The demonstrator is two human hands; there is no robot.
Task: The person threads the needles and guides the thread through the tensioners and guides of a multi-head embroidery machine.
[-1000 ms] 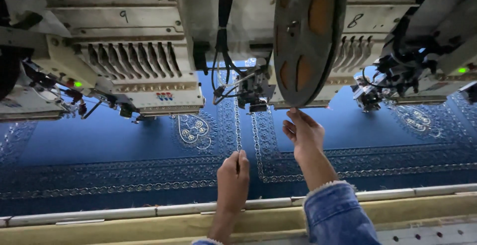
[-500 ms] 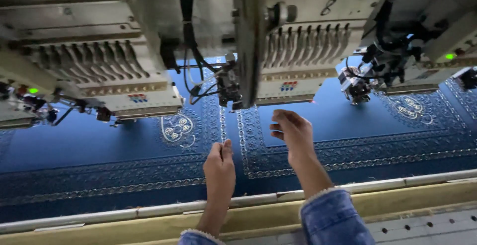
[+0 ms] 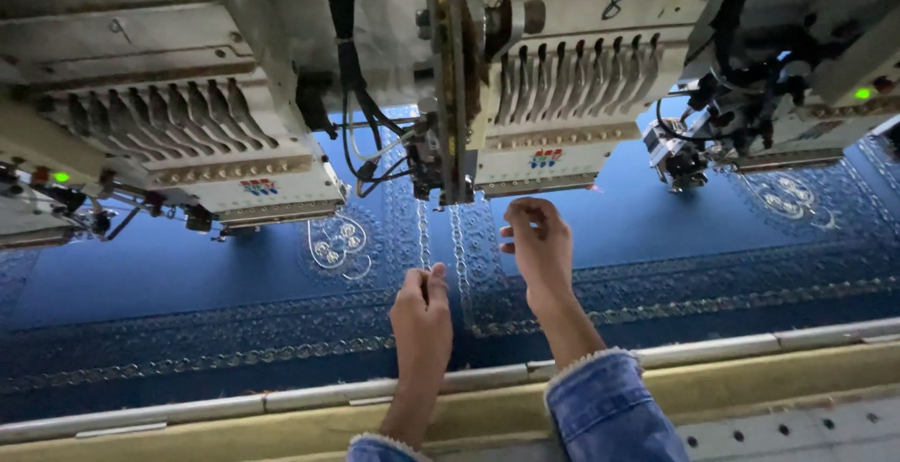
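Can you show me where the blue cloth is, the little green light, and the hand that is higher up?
blue cloth (image 3: 187, 279), head view, on a plain unstitched patch at the left.
green light (image 3: 61, 177), head view, on the glowing dot at the left machine.
right hand (image 3: 536, 246), head view, on the back of the hand.

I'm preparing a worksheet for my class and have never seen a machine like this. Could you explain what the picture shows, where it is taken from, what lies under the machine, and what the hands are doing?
The view comes from a camera on a person's head, looking down past their arms. Above hangs a row of embroidery machine heads, pale boxes with needle levers. Beneath them lies blue cloth stitched with pale patterns, stretched against a metal frame rail. The left hand has its fingers pinched together; the right hand is raised and curled. Whether they hold a thread is too fine to tell.
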